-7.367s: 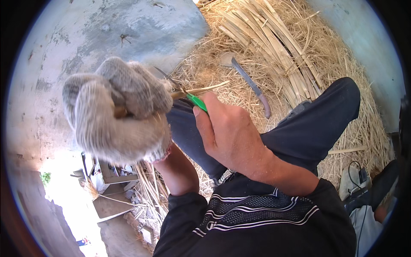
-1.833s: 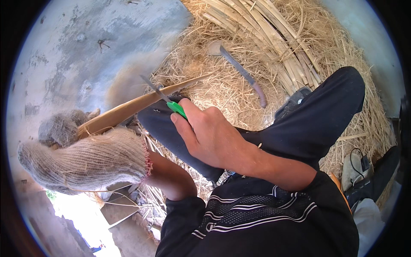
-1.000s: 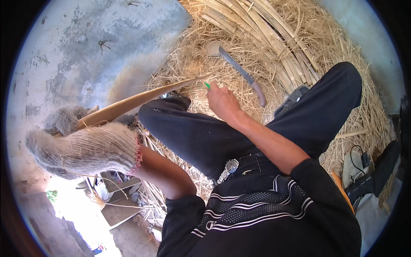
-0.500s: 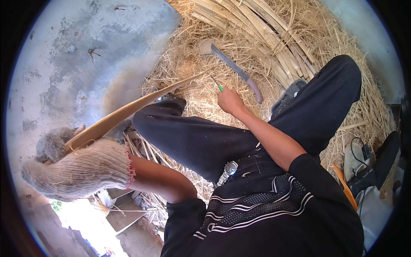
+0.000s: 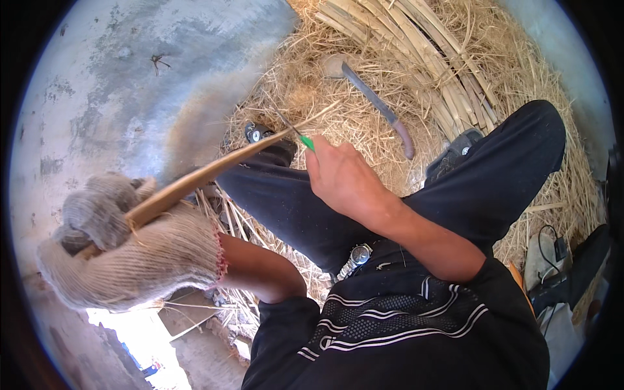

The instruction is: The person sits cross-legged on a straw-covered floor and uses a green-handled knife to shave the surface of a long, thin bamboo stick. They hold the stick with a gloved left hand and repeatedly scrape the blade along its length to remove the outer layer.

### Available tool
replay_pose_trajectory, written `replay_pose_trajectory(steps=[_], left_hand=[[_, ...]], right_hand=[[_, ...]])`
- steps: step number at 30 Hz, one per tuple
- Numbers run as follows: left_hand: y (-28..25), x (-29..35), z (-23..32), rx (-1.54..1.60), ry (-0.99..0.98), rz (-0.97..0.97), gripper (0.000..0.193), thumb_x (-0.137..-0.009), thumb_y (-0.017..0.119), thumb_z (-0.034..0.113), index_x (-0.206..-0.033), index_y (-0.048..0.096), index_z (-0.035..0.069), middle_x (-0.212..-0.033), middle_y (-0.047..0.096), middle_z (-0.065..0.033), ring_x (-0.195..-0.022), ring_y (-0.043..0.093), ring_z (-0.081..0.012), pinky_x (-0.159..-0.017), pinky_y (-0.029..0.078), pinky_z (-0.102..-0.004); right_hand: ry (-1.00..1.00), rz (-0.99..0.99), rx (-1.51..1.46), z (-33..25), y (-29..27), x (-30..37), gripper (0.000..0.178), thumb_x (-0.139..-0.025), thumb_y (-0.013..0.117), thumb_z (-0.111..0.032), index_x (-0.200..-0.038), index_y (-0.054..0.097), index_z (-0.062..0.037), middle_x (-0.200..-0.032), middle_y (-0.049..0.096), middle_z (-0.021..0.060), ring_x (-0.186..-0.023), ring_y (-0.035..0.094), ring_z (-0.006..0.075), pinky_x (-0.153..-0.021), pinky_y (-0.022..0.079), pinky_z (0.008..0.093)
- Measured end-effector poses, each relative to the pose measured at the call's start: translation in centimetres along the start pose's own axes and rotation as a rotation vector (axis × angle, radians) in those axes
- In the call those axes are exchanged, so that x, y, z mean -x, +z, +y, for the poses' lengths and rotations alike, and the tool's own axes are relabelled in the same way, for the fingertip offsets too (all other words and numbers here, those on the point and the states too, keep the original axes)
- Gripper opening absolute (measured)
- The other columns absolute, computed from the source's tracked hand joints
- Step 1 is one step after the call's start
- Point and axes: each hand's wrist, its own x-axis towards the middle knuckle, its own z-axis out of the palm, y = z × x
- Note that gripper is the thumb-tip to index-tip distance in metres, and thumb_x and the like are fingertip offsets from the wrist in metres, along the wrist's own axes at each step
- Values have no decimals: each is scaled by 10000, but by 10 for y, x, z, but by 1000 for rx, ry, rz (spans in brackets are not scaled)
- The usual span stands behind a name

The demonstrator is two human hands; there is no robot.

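My left hand (image 5: 130, 260), in a knitted grey-beige work glove, is closed around the thick end of a split bamboo strip (image 5: 201, 177). The strip slants up and to the right over my bent left leg, narrowing to a frayed tip above the shavings. Bare, my right hand (image 5: 351, 182) grips a small knife (image 5: 305, 140) by its green handle. Its thin blade crosses the strip near the tip and appears to touch it; the exact contact is too small to make out.
A machete (image 5: 374, 101) with a brownish handle lies on the pale shavings (image 5: 312, 84) beyond my legs. Long bamboo strips (image 5: 435, 62) are bundled at the far right. A wristwatch (image 5: 357, 256) rests at my lap. On the left stands a stained grey wall (image 5: 130, 97).
My right hand has come left and nearer with the knife, so its blade now meets the strip. The left hand still holds the strip; the whole view has shifted slightly.
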Motion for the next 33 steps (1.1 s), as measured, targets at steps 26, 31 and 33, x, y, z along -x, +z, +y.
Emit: replay_pose_trajectory(steps=[26,31,33], left_hand=[[0,7,14,265,131,-126,300,-870,358,233,-693,444,7,-555,545,-101,-435,564,-184,-362,494,-258],[-11,10,12,169,255,-220,262,-916,409,188,-822,458,-52,-576,554,-113,-440,589,-166,-362,530,-237],[-9,7,10,35,263,-161,281,-936,411,186,-869,458,-83,-582,555,-113,-436,594,-159,-357,536,-228]], right_hand=[[-14,90,91,-3,-12,17,199,-967,461,-123,-903,507,59,-601,611,269,-601,676,405,-513,558,462],[-84,95,-134,-55,-31,30,195,-948,534,-155,-892,520,32,-536,550,252,-510,601,438,-477,484,498],[-34,137,-171,-40,-13,19,204,-950,535,-162,-899,522,36,-541,551,258,-524,608,437,-480,487,499]])
